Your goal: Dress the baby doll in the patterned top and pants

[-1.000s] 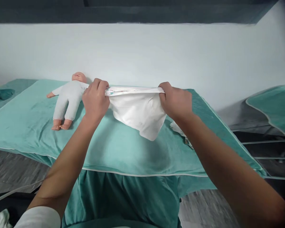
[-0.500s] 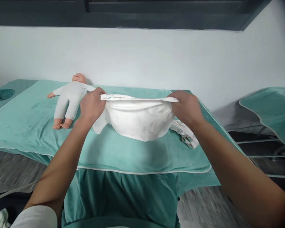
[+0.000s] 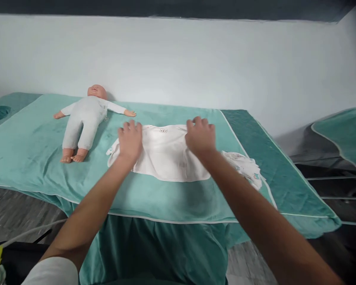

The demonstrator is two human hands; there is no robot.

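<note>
Teal-covered table (image 3: 166, 198) against a white wall. White garment (image 3: 166, 154) lies flat mid-table. Left hand (image 3: 130, 140) and right hand (image 3: 200, 136) are both open, palms down on its upper corners, gripping nothing. Judgement: press lightly and sweep outward from the centre to avoid creases. Doll (image 3: 83, 118) just left; crumpled printed cloth (image 3: 246, 166) right.

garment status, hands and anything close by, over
Left hand and right hand open, palms down on the garment. Garment spread flat on the cover. Doll lies apart to its left, printed cloth beside its right end.
</note>
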